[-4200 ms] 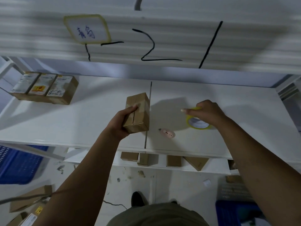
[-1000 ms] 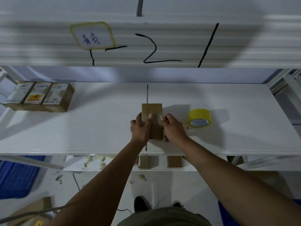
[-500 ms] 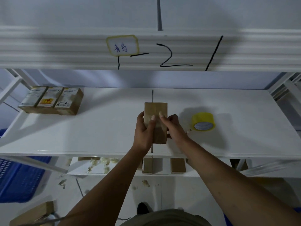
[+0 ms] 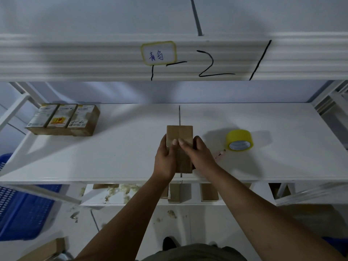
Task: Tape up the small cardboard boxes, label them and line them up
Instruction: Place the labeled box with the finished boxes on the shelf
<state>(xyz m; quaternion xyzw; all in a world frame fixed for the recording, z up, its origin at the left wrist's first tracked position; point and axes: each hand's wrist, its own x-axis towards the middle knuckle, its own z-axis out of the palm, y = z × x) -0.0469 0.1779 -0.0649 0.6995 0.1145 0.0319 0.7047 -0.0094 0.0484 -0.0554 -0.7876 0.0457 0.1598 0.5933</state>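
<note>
A small brown cardboard box (image 4: 180, 132) lies on the white shelf (image 4: 122, 157) near its front edge, at the middle seam. My left hand (image 4: 165, 159) clasps its left side and my right hand (image 4: 197, 156) its right side, thumbs pressed together on the top face over a strip of clear tape. A yellow tape roll (image 4: 239, 140) stands on the shelf to the right of my right hand. Three labelled boxes (image 4: 66, 119) sit side by side in a row at the shelf's back left.
A small pink object (image 4: 220, 154) lies between my right hand and the tape roll. The upper shelf beam (image 4: 113, 59) hangs above, with a handwritten tag. More boxes (image 4: 208, 192) rest on the lower shelf. A blue crate (image 4: 22, 211) stands at the lower left.
Earlier my left hand held the box up while my right hand was on the tape roll. Now the box lies on the shelf with both hands on it, thumbs pressing on top.
</note>
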